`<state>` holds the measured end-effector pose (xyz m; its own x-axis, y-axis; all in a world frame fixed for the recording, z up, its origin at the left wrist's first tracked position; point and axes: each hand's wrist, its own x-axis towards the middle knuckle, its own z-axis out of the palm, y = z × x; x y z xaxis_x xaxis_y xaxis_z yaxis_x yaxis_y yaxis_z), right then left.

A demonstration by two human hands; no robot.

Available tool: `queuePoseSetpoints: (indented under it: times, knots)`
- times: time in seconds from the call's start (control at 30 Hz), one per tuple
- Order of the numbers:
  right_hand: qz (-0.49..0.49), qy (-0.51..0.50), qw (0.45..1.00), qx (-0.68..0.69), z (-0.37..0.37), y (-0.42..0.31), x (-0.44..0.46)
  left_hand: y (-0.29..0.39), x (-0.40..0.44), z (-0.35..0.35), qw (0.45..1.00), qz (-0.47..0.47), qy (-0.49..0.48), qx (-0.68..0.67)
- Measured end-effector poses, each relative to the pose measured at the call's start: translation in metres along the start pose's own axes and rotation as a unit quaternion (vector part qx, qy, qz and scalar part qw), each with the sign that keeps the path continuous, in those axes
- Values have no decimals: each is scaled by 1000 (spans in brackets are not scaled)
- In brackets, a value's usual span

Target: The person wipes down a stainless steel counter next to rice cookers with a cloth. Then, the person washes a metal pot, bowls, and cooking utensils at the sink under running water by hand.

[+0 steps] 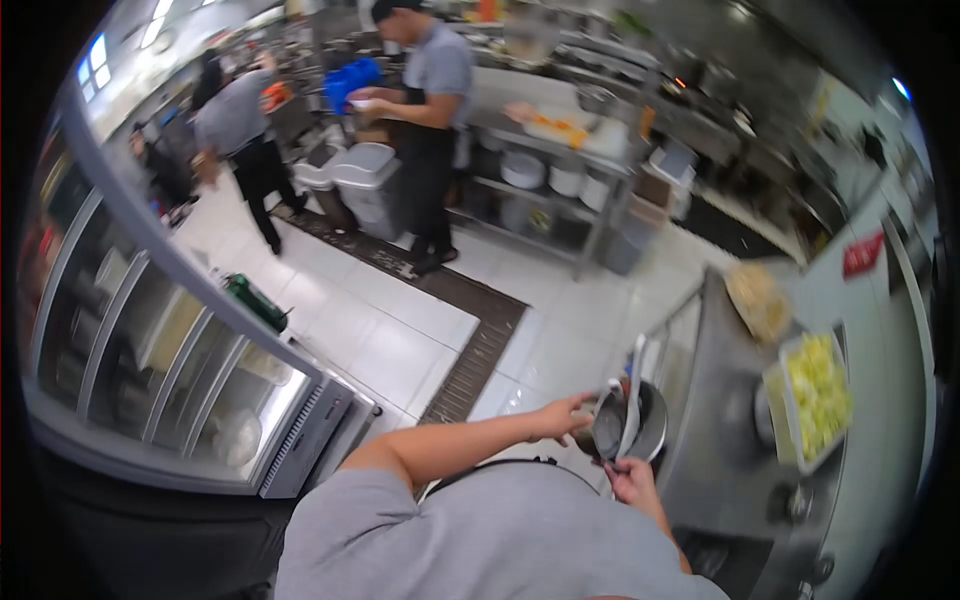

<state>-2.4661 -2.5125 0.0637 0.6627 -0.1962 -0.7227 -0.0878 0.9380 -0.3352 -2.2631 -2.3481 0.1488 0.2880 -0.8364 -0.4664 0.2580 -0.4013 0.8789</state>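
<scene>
My left hand (562, 418) reaches across my body with its fingers apart, at the near side of a metal container (606, 424) with a dark inside. My right hand (634, 482) is closed at the lower end of a long, pale, flat utensil (633, 395), which stands across the container; its exact kind is unclear. Just right of it a round metal pot (653, 420) shows, partly covered by the utensil. Whether my left fingertips press on the container or only lie beside it, I cannot tell.
On the steel counter (690, 470) to my right are a white tub of chopped pale-green vegetables (800, 440) and a bag (760, 302). A glass-doored fridge (330, 430) stands at left. Ahead, a floor drain (475, 370) runs past a person (430, 120) beside a grey bin (368, 180); another person (240, 120) is farther left.
</scene>
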Motion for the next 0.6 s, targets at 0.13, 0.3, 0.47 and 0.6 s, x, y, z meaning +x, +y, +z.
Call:
queuePoseSetpoints:
  times: [0.13, 0.3, 0.47, 0.6]
  knots:
    - [53, 3, 998, 17, 42, 24, 66, -43, -81, -140, 970, 26, 194, 145]
    - [-18, -67, 987, -143, 21, 55, 170, -145, -213, -265, 881, -124, 435, 139]
    - [50, 90, 994, -42, 61, 48, 222, -196, -283, -313, 826, -192, 528, -48]
    - [155, 129, 979, 40, 5, 32, 352, -241, -246, -347, 811, -209, 518, -175]
